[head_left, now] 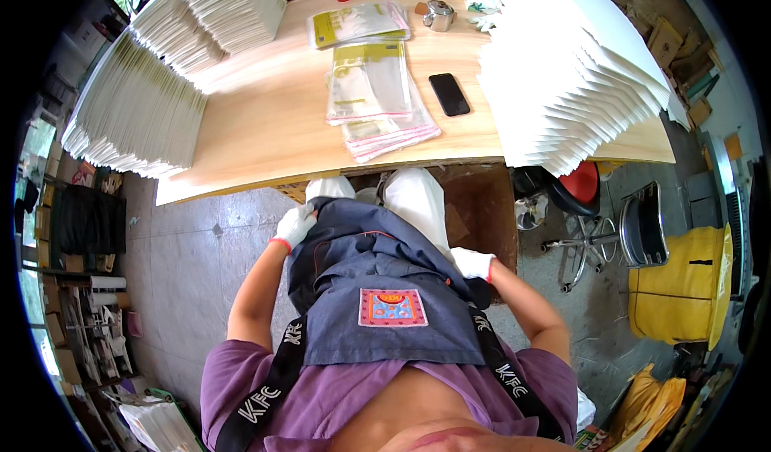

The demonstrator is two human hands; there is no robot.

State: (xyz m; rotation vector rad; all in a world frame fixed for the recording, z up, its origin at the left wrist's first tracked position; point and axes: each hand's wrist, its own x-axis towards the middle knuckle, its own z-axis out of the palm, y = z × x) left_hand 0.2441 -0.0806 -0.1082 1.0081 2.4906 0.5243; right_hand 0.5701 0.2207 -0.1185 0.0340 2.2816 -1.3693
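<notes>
A dark blue apron point(361, 251) with red piping and a square pink-and-blue patch lies across my lap, over white trousers point(418, 199). My left hand point(295, 225), in a white knit glove with a red cuff, is closed on the apron's left edge near the knee. At the opposite edge my right hand point(472, 263), gloved the same way, is closed on the cloth by the hip; its fingertips are partly hidden. Both hands are below the table's front edge, apart from the things on top.
On the wooden table point(257, 130) stand white paper stacks point(144, 106) at left and a large fanned stack point(562, 74) at right. Between them lie clear plastic bags point(373, 82), a black phone point(449, 94) and a metal pot point(439, 16). A swivel chair point(642, 227) stands right.
</notes>
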